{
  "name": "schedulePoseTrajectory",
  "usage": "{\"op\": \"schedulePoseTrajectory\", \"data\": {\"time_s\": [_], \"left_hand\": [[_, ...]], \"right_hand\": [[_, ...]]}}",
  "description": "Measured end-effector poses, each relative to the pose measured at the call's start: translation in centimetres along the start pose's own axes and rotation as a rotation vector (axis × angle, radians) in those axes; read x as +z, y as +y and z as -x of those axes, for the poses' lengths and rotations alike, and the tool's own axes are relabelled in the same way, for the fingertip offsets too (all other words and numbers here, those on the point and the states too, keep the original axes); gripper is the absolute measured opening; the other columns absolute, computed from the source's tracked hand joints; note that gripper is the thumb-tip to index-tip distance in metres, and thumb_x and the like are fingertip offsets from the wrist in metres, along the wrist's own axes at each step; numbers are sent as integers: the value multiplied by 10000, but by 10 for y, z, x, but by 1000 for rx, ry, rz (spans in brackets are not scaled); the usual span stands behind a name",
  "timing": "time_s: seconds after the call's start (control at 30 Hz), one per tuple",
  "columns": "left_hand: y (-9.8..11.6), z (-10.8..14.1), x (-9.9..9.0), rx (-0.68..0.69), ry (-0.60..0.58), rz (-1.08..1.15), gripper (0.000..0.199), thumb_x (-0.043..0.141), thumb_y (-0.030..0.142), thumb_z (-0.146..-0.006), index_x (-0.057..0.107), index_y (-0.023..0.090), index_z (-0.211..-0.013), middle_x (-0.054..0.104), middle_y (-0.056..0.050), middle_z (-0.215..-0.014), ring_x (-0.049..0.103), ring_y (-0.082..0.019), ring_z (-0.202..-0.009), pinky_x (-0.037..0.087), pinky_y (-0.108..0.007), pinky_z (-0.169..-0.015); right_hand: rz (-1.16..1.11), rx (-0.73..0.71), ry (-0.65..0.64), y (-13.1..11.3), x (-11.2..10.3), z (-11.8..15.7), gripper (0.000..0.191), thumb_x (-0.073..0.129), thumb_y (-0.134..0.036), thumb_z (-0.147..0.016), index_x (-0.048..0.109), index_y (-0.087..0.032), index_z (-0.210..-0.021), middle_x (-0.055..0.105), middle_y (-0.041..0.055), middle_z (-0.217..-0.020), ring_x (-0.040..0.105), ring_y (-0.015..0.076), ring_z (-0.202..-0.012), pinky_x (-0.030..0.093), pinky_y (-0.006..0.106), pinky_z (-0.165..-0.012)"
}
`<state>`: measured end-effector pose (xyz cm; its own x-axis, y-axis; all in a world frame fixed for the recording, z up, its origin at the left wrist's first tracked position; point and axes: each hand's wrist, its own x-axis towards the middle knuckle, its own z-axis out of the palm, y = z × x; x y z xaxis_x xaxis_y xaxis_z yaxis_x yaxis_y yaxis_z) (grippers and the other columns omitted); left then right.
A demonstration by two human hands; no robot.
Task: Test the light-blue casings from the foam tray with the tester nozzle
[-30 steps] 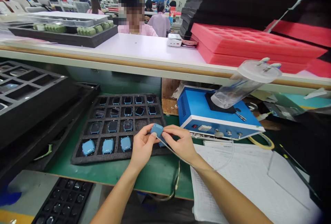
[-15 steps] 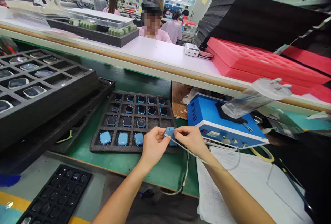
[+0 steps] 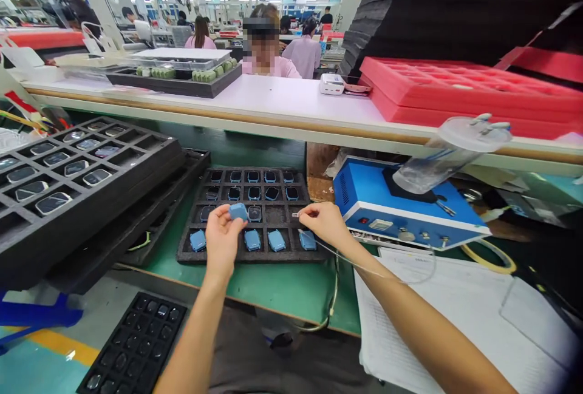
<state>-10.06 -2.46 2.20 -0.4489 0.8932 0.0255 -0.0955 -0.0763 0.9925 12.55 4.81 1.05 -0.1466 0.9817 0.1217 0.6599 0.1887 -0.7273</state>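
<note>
My left hand [image 3: 222, 237] grips a blue square smartwatch case [image 3: 238, 212] between thumb and fingers, its plain back facing up. It hovers over the left part of a black foam tray [image 3: 273, 257]. Pinched in my right hand [image 3: 324, 222] is a thin clear tube [image 3: 378, 274], whose small pale tip [image 3: 296, 215] points left, over the tray's right side. In the tray's front row lie several blue cases, among them one in the middle [image 3: 252, 240]. Rows behind hold watches with dark screens up, such as this watch [image 3: 254, 213].
A blue control box [image 3: 410, 218] with a clear cylinder [image 3: 432, 157] on it stands right. Papers [image 3: 437, 321] lie below it. Stacked foam trays [image 3: 113, 181] fill the left. A shelf [image 3: 273, 93] bears red foam [image 3: 455, 90]. A co-worker [image 3: 277, 66] sits beyond.
My hands were together at the blue case over the tray's right side. Now my left hand has moved left with the case, and the tube's tip is apart from it.
</note>
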Motion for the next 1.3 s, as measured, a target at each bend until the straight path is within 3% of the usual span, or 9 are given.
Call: {"op": "schedulePoseTrajectory", "data": {"time_s": [0.13, 0.23, 0.33, 0.47, 0.67, 0.87, 1.07, 1.2, 1.3], "left_hand": [[15, -33, -2, -14, -83, -239, 340, 660, 351, -757, 592, 205, -1056, 662, -24, -866, 707, -225, -910, 549, -373, -842], [16, -48, 12, -27, -120, -492, 232, 807, 309, -636, 636, 201, -749, 657, -54, -745, 680, -335, -1005, 484, -445, -925], [12, -55, 27, -48, -115, -674, 367, 861, 230, -548, 495, 216, -520, 678, -130, -753, 608, -454, -1154, 399, -516, -1000], [8, -59, 32, -50, -137, -747, 305, 851, 212, -559, 547, 219, -580, 684, -120, -787, 601, -435, -1120, 384, -490, -966], [10, -58, 15, -21, -249, -549, 264, 834, 277, -600, 652, 217, -782, 587, 5, -755, 537, -178, -749, 385, -280, -704], [15, -43, 20, -170, -438, -168, 617, 827, 602, -613, 622, 198, -1032, 429, 71, -689, 317, -53, -504, 233, -197, -473], [8, -25, 41, -334, -545, 51, 651, 941, 495, -562, 673, 167, -1057, 477, 71, -673, 325, -7, -471, 238, -144, -432], [3, -23, 43, -395, -532, 170, 556, 956, 377, -601, 712, 147, -1044, 554, 45, -694, 381, 4, -464, 270, -118, -416], [1, -23, 41, -444, -524, 221, 513, 952, 326, -614, 715, 150, -1033, 574, 44, -670, 398, 4, -428, 259, -107, -384]], "right_hand": [[113, 28, -75, -2, 3, -6, 142, 680, -236, -730, 801, -213, -660, 782, 48, -694, 713, 217, -678, 446, 270, -618], [155, 42, -103, -8, 7, -10, 119, 707, -241, -727, 803, -227, -658, 781, 55, -701, 716, 223, -696, 446, 270, -628], [146, 41, -113, -8, 6, -11, 125, 702, -222, -739, 804, -226, -667, 780, 56, -702, 722, 226, -710, 453, 272, -640], [41, 20, -83, -1, 3, -6, 174, 648, -179, -795, 819, -210, -782, 798, 39, -762, 734, 208, -732, 472, 262, -654], [-165, -77, 0, 0, 12, 6, 165, 642, -189, -859, 802, -202, -898, 808, 25, -830, 726, 180, -726, 497, 259, -662], [-300, -235, 59, -18, 15, 14, 162, 650, -207, -885, 783, -198, -976, 785, 33, -868, 684, 149, -681, 524, 247, -639], [-252, -597, 180, -16, 14, 23, 376, 576, -156, -932, 686, -238, -1281, 736, 57, -1022, 663, 138, -733, 558, 252, -664], [-213, -588, 247, -10, 14, 25, 290, 583, -168, -954, 709, -208, -1212, 746, 57, -949, 686, 143, -721, 580, 246, -634], [-63, -710, 294, -5, 12, 24, 244, 565, -177, -987, 729, -208, -1166, 779, 76, -980, 734, 172, -836, 608, 284, -740]]}}
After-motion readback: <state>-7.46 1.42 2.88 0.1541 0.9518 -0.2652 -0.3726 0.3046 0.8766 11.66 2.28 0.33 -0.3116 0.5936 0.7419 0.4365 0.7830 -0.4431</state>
